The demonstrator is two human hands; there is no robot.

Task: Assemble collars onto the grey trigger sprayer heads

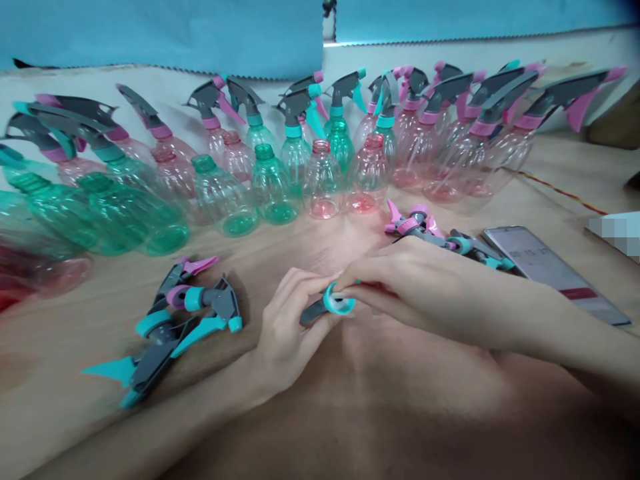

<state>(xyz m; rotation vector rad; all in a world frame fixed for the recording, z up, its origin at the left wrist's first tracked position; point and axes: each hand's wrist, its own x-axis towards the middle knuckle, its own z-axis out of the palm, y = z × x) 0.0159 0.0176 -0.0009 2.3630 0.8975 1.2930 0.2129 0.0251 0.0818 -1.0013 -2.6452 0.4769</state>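
Note:
My left hand [287,323] is closed around a grey trigger spray head whose teal collar [330,301] faces up toward me. At that collar, the fingers of my right hand [395,280] are pinched together, the tips at the opening. Whether they hold some small part there is hidden. Left of my hands lies a heap of loose trigger spray heads [193,327], grey with teal or pink parts. Another pile of spray heads [425,227] sits just beyond my right hand.
Open-necked green bottles [275,190] and pink bottles [323,183] stand across the table, with several capped spray bottles [415,150] behind them along the wall. A phone [550,267] lies at the right. Past it runs a twisted red-yellow wire [560,190].

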